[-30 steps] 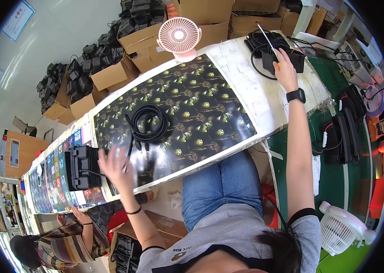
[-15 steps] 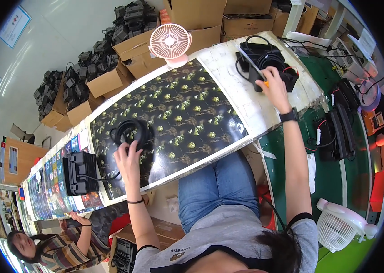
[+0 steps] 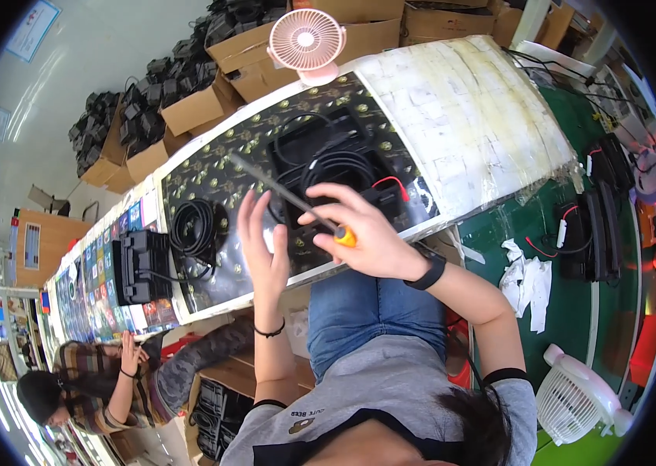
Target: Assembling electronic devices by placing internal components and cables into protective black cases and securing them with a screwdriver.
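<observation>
The right hand (image 3: 371, 242) is closed around the orange handle of a screwdriver (image 3: 280, 186), whose long grey shaft slants up and to the left. The left hand (image 3: 264, 252) is empty, its fingers raised and parted, near the front edge of the counter (image 3: 452, 93); the picture does not settle whether it touches anything. Just beyond the 2 hands, on a dark patterned mat (image 3: 266, 140), lies an open black case (image 3: 297, 144) with a coiled black cable (image 3: 347, 167) over it and a red wire (image 3: 392, 182) at its right side. Farther left on the mat rests another cable coil (image 3: 193, 227), and next to it stands a closed black box (image 3: 145, 266). A pink fan (image 3: 306, 40) stands at the far edge, with cardboard boxes (image 3: 200, 109) and piles of black units (image 3: 161, 81) behind. To the right, white crumpled scraps (image 3: 527, 281) and black cases (image 3: 593, 233) lie on a green surface (image 3: 491, 245), with a white fan (image 3: 575, 392) nearer the body. At the lower left sits a co-worker (image 3: 83, 380) in a striped top.
</observation>
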### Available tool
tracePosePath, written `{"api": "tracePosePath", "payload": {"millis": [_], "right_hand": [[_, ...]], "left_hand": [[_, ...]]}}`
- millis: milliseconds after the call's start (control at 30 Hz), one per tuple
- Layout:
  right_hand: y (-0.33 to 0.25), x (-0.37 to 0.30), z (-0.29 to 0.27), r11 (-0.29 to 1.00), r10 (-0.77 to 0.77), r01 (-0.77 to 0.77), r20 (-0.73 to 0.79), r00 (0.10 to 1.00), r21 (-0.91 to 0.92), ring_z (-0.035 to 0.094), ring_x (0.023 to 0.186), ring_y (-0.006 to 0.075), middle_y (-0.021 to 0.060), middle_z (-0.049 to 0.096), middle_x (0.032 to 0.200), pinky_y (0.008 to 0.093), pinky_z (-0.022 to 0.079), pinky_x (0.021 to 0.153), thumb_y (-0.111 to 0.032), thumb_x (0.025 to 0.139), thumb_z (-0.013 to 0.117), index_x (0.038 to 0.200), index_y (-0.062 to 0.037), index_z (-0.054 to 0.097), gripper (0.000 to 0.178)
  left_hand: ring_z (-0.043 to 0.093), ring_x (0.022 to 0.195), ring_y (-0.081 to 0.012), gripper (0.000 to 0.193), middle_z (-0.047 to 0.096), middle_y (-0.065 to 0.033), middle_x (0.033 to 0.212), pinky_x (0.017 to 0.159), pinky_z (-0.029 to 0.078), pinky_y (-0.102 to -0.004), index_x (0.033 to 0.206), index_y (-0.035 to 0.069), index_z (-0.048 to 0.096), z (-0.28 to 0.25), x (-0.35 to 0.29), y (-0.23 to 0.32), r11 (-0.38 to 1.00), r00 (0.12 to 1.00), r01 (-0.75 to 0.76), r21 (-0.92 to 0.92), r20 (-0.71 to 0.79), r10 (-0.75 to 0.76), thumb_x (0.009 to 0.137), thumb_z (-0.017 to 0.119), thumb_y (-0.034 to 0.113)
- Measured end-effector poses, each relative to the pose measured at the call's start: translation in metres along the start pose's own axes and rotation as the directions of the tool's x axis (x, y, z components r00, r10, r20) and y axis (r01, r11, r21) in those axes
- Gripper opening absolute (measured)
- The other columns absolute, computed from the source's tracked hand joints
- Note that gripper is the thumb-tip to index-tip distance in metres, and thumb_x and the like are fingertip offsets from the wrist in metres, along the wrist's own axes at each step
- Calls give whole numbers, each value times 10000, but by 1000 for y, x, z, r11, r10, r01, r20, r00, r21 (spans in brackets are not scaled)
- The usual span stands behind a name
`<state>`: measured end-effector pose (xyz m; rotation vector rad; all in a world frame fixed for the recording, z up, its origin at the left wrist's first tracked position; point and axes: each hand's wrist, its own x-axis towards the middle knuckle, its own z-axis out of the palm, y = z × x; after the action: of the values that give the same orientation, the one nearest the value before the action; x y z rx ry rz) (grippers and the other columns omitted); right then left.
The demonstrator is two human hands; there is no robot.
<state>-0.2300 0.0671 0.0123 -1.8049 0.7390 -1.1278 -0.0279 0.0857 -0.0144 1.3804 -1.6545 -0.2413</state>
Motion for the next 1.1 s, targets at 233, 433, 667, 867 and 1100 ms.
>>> {"api": "tracePosePath", "payload": {"millis": [233, 433, 667, 867, 1100], "right_hand": [[8, 8, -64, 960, 280, -253, -358, 891, 120, 471, 564, 2, 41, 626, 1147, 166, 372, 447, -87, 926, 638, 1140, -66, 663, 217], [59, -8, -81, 844, 520, -452, -230, 823, 290, 441, 604, 1, 33, 614, 1220, 164, 380, 452, -158, 957, 616, 1233, -72, 629, 290], [81, -19, -70, 773, 522, -439, -65, 850, 458, 469, 665, 12, 51, 588, 1214, 163, 380, 448, -223, 938, 644, 1107, -110, 517, 240], [74, -15, -75, 717, 626, -593, 37, 779, 367, 494, 814, 25, 81, 548, 1316, 173, 426, 656, -165, 902, 666, 1053, -127, 463, 255], [86, -32, -77, 858, 297, -285, 39, 954, 427, 480, 590, 1, 164, 327, 1546, 130, 379, 486, -17, 798, 616, 992, -130, 342, 355]], "left_hand": [[390, 1360, -380, 502, 521, -137, 1394, 1116, 313, -458, 1296, 97, 588, 7, 26, 9, 998, 999, -54, 37, -4, 54, 808, 692, 149], [399, 1351, -359, 626, 466, -138, 1429, 1136, 263, -473, 1389, 131, 509, 0, 36, 3, 999, 951, -52, -8, 305, 52, 798, 705, 198], [498, 1126, -289, 749, 535, -89, 1348, 1011, 355, -392, 1373, 130, 536, 7, 23, 36, 994, 964, -93, 58, 253, 75, 674, 802, 169], [522, 959, -232, 612, 669, -41, 1089, 897, 377, -336, 1249, 122, 649, 21, 15, 26, 978, 978, -200, 54, 70, 196, 665, 833, 112], [505, 1226, -225, 640, 470, -172, 1397, 1039, 409, -344, 1469, -39, 306, 9, 4, 11, 917, 712, -104, -384, -673, -202, 893, 579, -95]]}}
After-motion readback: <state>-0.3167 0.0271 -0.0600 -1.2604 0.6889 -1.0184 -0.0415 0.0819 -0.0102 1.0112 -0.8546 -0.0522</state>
